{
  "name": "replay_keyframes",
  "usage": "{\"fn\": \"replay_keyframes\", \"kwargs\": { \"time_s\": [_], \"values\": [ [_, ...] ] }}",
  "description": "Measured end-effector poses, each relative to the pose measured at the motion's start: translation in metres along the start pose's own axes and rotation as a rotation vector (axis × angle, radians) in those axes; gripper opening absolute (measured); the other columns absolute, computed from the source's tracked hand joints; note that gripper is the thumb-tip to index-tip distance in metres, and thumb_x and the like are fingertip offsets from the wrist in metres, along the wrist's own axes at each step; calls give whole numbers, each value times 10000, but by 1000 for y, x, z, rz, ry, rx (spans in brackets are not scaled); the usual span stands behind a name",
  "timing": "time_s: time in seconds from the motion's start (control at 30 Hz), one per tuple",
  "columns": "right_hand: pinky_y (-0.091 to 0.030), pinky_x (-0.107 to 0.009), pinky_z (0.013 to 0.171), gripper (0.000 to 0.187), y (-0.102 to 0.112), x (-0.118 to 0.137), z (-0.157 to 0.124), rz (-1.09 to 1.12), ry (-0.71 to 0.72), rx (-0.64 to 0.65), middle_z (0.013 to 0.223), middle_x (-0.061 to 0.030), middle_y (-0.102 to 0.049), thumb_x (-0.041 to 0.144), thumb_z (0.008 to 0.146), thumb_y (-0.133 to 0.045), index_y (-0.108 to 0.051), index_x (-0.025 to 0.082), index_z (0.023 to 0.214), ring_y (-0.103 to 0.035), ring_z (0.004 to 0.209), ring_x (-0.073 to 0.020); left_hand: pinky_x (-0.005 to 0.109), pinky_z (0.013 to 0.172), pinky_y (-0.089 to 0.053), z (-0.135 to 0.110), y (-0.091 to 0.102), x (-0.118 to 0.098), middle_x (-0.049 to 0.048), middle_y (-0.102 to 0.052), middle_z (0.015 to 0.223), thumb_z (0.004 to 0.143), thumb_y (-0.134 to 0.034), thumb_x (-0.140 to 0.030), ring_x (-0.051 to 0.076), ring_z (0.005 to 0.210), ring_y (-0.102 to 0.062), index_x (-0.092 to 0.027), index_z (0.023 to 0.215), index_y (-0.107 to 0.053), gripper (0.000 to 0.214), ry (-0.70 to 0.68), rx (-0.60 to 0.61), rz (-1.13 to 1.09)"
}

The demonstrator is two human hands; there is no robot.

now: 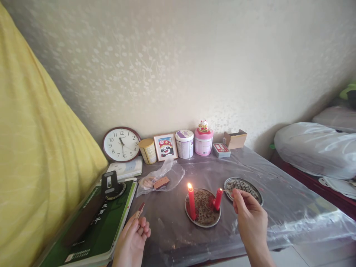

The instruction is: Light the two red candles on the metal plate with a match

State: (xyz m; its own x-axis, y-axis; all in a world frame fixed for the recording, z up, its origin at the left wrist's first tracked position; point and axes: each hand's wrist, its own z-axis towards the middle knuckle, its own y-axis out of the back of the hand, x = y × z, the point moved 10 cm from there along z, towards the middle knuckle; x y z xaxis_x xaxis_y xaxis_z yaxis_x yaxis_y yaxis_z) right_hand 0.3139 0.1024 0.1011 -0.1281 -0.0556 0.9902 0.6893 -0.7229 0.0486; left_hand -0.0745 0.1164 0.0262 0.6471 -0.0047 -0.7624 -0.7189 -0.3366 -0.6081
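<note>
The right hand is pinched shut on a thin match, holding its tip at the top of the shorter red candle. A small glow shows there, though whether the wick itself burns is hard to tell. The left hand lies palm up at the near edge of the surface, fingers curled around a matchbox that sticks out above them.

The shorter candle stands on the right rim of a round metal plate with a patterned middle. On the plate's left side stands a taller red candle, upright and burning with a clear flame. A second round plate lies just beyond the right hand's fingers.

The surface is covered by clear plastic sheeting. Left of the plates lies a crumpled plastic bag with a small brown box on it. A green book lies at the left edge. Along the wall stand a round clock, a yellow tin, a framed panda picture, a white tin, a pink tin and a cardboard box.
</note>
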Motion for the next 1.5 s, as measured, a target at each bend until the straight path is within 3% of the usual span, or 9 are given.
{"fn": "replay_keyframes", "kwargs": {
  "time_s": [1.13,1.5],
  "values": [
    [-326,-238,503,353,-4,-5,5,-102,7,7,541,35,-502,525,760,-616,-668,176,774,-427,528,-129,253,539,-458,0,2,1,-1,-543,657,577,-828,-391,148,626,-467,-223,972,-710,445,12,-17,-3],
    [-340,-225,476,329,-2,-1,2,-38,-16,-30,531,31,-522,503,735,-642,-669,178,779,-442,512,-124,242,518,-453,2,2,1,-2,-534,643,560,-837,-392,144,615,-458,-208,962,-713,459,9,-30,-7]
  ]
}}
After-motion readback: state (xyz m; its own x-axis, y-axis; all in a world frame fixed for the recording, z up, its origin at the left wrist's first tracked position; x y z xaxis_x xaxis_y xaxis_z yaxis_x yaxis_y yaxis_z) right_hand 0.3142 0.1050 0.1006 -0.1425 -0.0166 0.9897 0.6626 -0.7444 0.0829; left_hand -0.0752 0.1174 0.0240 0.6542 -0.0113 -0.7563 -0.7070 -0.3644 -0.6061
